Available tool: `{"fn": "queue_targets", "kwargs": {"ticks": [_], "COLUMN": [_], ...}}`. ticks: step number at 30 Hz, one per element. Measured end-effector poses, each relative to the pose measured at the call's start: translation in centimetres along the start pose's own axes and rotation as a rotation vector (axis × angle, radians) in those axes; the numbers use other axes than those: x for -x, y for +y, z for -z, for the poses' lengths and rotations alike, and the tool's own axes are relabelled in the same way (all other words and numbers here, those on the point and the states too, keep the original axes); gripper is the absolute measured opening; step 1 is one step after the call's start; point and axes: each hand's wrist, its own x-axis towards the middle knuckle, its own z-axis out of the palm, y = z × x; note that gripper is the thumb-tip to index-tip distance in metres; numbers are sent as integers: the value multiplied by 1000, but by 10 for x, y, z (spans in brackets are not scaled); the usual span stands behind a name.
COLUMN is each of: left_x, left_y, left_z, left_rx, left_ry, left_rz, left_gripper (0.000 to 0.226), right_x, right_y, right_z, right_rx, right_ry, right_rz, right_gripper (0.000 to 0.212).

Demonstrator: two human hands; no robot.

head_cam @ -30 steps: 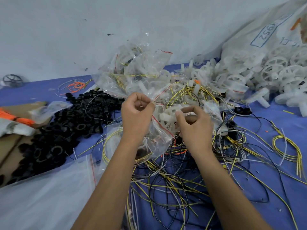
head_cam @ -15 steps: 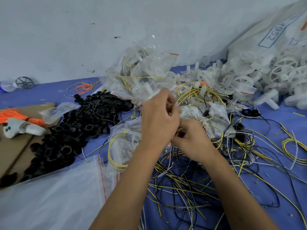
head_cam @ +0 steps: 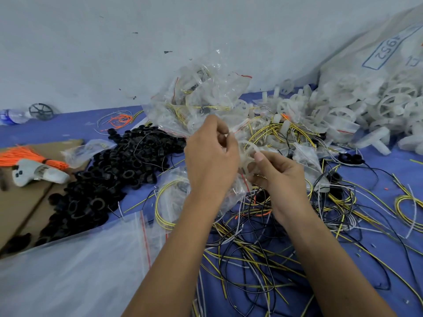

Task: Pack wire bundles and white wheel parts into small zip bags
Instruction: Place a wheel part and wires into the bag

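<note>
Both hands are up over the wire mess: left hand (head_cam: pixel 211 154) fingers pinch the zip bag (head_cam: pixel 238 186) top, right hand (head_cam: pixel 278 177) fingers curl round the white wheel (head_cam: pixel 248 152) sitting between the two hands.

Both hands, left hand (head_cam: pixel 211 156) & right hand (head_cam: pixel 278 173), pinch small zip bag (head_cam: pixel 238 188) w/ white wheel (head_cam: pixel 250 148) over wire tangle (head_cam: pixel 251 248).
</note>
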Motion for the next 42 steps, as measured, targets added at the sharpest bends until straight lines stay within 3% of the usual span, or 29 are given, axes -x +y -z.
{"fn": "queue_targets", "kwargs": {"ticks": [3,6,11,14,16,18,20,23,24,27,29,31,33,35,37,39,42], "left_x": [-5,-8,-14,-9,-2,9,21,35,37,36,31,27,25,25,25,24,23], "left_y": [-11,-20,-21,-12,-1,13,25,31,31,31,30,27,23,19,16,14,9], "left_z": [3,7,10,5,-2,-10,-19,-29,-30,-30,-29,-28,-26,-27,-27,-27,-26], "left_rx": [39,59,105,201,203,142,77,23,14,49,71,85,86,97,105,102,122], "left_ry": [-77,-156,-76,-128,-223,-312,-338,-324,-315,-264,-221,-198,-195,-190,-176,-147,-111], "left_rz": [159,195,125,63,-17,-145,-272,-353,-356,-320,-260,-208,-187,-159,-120,-93,-73], "left_gripper": [11,11,12,17,21,24,19,13,13,14,14,14,15,16,17,17,18], "right_x": [2,6,8,12,14,11,11,14,14,18,17,17,17,15,15,15,24], "right_y": [0,-1,4,3,4,4,4,1,0,-7,-7,-2,4,9,2,-2,-2], "right_z": [-4,-6,-4,-9,-13,-9,-4,0,2,0,-2,-3,-4,-5,-9,-11,-14], "right_rx": [-44,57,401,628,800,879,771,60,-131,-456,-238,416,901,917,682,428,496], "right_ry": [-75,-213,-381,-466,-407,-323,-263,-233,-262,-458,-542,-563,-499,-361,-300,-370,-587], "right_rz": [-37,-14,101,281,356,311,163,-53,-115,-296,-271,-140,1,94,143,83,-93], "right_gripper": [15,11,2,6,19,21,19,14,5,21,13,33,27,31,33,50,65]}}
